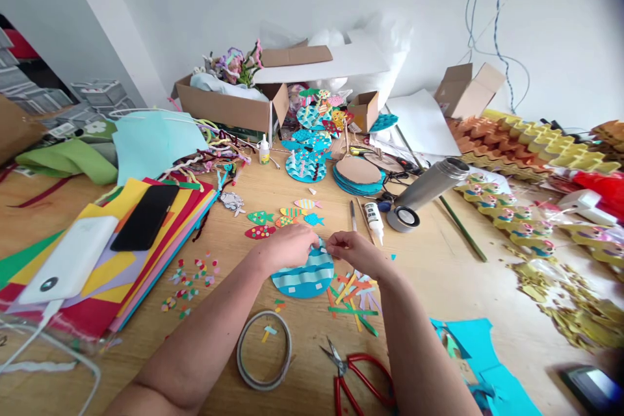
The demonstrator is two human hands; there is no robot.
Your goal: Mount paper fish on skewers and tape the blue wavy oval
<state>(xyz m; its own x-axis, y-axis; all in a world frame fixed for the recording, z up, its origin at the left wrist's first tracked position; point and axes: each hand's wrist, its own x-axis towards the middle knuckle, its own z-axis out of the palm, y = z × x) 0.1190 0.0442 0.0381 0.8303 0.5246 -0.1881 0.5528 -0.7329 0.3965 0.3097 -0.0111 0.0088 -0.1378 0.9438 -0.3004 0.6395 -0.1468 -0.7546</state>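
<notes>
A round blue paper disc [305, 276] with pale wavy stripes lies on the wooden table in front of me. My left hand [287, 246] rests on its upper edge, fingers curled and pinched together. My right hand [353, 250] meets it just above the disc, also pinched; what sits between the fingertips is too small to name. Small paper fish [285, 216] lie in a row just beyond my hands. Loose coloured paper strips [353, 299] lie to the right of the disc.
Red-handled scissors [358, 374] and a tape ring [264, 350] lie near the front edge. A glue bottle [374, 221], a steel flask [429, 185], stacked coloured sheets with a phone [146, 214] and power bank, finished discs [307, 162] and cardboard boxes fill the rest.
</notes>
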